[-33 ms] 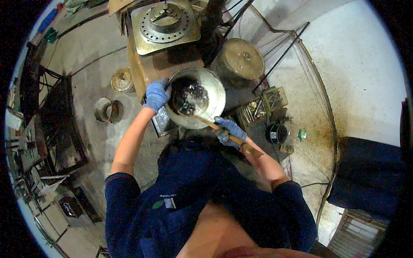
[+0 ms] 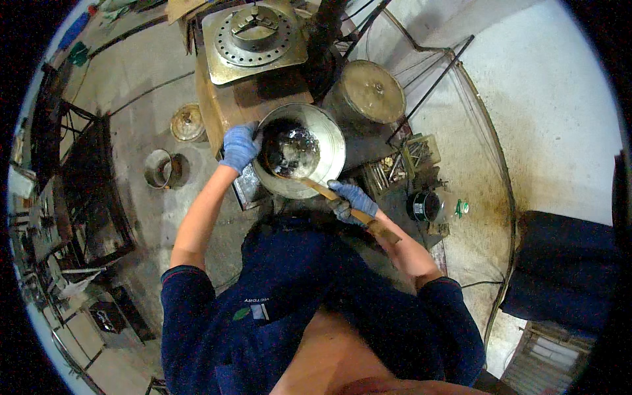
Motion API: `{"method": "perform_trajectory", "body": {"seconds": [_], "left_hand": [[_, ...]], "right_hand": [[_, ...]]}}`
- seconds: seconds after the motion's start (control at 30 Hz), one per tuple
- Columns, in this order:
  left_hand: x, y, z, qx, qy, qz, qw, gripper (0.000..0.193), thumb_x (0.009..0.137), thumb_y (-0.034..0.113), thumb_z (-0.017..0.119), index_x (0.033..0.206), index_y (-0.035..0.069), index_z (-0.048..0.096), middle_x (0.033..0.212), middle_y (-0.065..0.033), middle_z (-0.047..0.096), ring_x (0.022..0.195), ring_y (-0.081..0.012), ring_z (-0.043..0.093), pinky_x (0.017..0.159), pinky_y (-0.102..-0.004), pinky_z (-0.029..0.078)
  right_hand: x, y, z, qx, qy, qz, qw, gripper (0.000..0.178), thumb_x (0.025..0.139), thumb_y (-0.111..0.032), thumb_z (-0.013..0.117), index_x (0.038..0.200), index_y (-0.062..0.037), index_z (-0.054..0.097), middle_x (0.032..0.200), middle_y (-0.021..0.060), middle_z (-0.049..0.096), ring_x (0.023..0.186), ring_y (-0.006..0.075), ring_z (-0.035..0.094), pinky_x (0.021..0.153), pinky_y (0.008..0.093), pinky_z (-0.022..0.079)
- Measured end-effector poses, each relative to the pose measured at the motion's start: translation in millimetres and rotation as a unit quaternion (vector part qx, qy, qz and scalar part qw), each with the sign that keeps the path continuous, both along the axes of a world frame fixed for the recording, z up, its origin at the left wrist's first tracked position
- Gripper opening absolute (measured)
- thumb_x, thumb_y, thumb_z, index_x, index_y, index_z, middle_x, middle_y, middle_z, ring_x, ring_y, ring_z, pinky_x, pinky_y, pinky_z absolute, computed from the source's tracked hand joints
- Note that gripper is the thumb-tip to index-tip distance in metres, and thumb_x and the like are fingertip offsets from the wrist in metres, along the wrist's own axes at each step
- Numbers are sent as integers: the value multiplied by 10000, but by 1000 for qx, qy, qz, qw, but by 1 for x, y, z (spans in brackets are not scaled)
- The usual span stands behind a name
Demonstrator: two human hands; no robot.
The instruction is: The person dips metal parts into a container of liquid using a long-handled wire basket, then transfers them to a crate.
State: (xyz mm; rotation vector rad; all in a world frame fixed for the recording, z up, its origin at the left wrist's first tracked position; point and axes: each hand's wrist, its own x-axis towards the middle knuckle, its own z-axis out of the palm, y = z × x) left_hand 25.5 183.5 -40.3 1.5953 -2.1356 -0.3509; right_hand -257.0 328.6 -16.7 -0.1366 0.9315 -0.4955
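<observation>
A round, pale metal bucket [image 2: 333, 148] is in front of me, its mouth facing up. Dark, glistening contents [image 2: 289, 148] cover part of its bottom; I cannot make out whether they are liquid or small pieces. My left hand [image 2: 240, 146], in a blue glove, is closed on the bucket's left rim. At the near right rim, my right hand [image 2: 353, 201], gloved alike, grips a flat wooden stick [image 2: 318, 188]. One end of the stick reaches over the rim into the bucket, and the other lies along my right forearm. The inner end is hard to see.
Beyond the bucket stands a machine with a round chuck [image 2: 253, 36] on a square plate. A lidded drum [image 2: 370, 92] is at the far right. Metal tools [image 2: 388, 171] and a black tub [image 2: 423, 206] lie right. A can [image 2: 159, 169] and a lidded pot [image 2: 188, 123] stand left.
The wooden stick has shifted and turned slightly in the bucket, with my right hand still around it. My left hand stays on the rim.
</observation>
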Motion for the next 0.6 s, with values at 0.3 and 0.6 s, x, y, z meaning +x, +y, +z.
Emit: {"method": "perform_trajectory", "body": {"seconds": [0.3,0.6], "left_hand": [[11,-5,-18,18,14,22,1000,255,708,265,559,894,99,610,768,-164,610,729,-332,587,656,-416,465],[-10,0,10,4,-22,-16,1000,262,711,254,562,907,84,594,765,-171,602,729,-344,576,651,-428,456]], "right_hand": [[5,24,30,-198,264,121,936,368,754,-378,640,813,-15,625,642,40,583,571,105,536,523,256,444],[7,7,-21,-65,217,134,965,297,807,-377,571,822,-95,476,511,-12,405,366,85,370,354,252,319]]}}
